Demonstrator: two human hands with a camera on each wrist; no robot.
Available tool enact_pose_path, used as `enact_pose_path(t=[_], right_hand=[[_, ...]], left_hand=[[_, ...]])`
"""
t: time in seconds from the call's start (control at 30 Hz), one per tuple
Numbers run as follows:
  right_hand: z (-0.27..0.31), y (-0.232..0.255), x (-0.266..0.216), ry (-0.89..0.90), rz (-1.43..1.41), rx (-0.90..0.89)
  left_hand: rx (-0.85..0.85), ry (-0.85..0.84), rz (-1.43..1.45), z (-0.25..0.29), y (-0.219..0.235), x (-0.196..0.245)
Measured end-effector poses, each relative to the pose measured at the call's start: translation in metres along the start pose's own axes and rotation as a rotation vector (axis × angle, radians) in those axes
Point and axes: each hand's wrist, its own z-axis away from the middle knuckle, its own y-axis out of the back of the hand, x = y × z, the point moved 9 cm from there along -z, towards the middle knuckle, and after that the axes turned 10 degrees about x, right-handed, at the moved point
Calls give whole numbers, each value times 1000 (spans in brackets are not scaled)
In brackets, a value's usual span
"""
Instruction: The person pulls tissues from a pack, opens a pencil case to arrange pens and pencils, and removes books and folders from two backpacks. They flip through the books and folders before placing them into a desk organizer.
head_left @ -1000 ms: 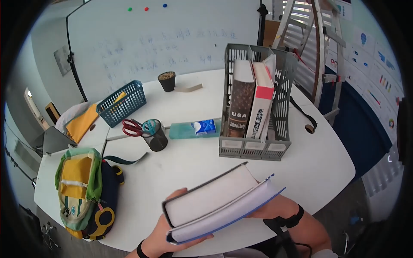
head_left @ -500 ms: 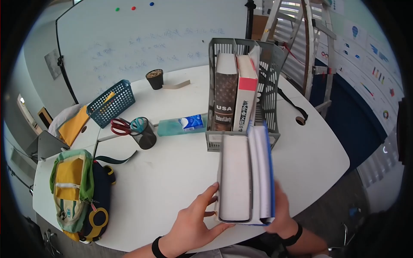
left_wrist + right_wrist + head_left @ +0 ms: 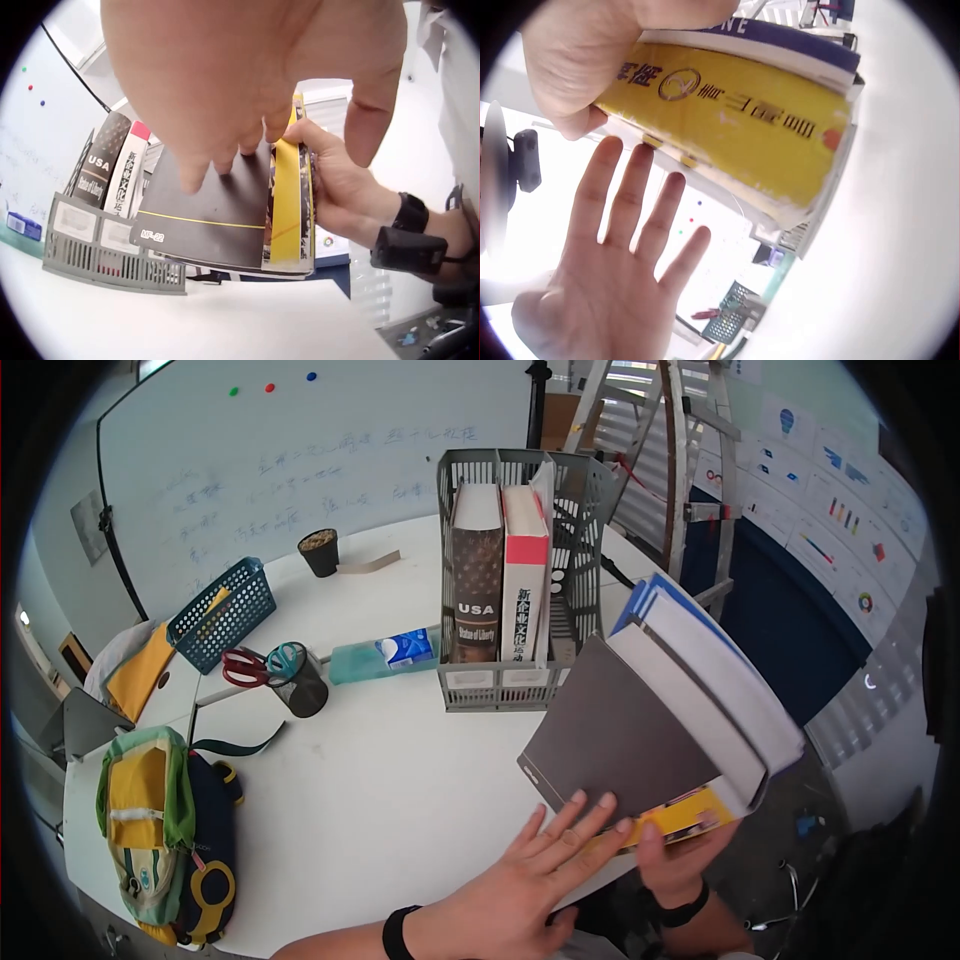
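Observation:
A thick book with a dark cover [image 3: 620, 730] and yellow spine [image 3: 742, 112] is held tilted in front of the grey rack [image 3: 497, 698], with a blue-edged book [image 3: 740, 680] against its right side. My right hand [image 3: 685, 865] grips them low by the spines, its thumb on the yellow one in the left wrist view. The left hand [image 3: 510, 890] has its fingers straight, their tips at the dark cover's lower edge; its palm [image 3: 622, 262] faces the right wrist camera. Upright in the rack stand a brown USA book [image 3: 476, 590] and a white-and-red book [image 3: 524, 580].
A backpack [image 3: 150, 810] lies at the table's left. Behind it are a mesh cup [image 3: 300, 690] with scissors, a teal basket [image 3: 225, 620] and a plant pot [image 3: 320, 555]. A teal case with a blue packet [image 3: 405, 648] lies left of the rack. A ladder [image 3: 680, 510] stands behind.
The books have turned from page edges up to showing the dark cover, and have moved right. The left hand now lies with straight fingers at the cover. The head view has shifted right.

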Motion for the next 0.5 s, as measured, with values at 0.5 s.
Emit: enact_pose_path(t=[0.5], right_hand=[[-214,-83,35,24,-181,324]], left_hand=[[605,332,391,94,99,-77]])
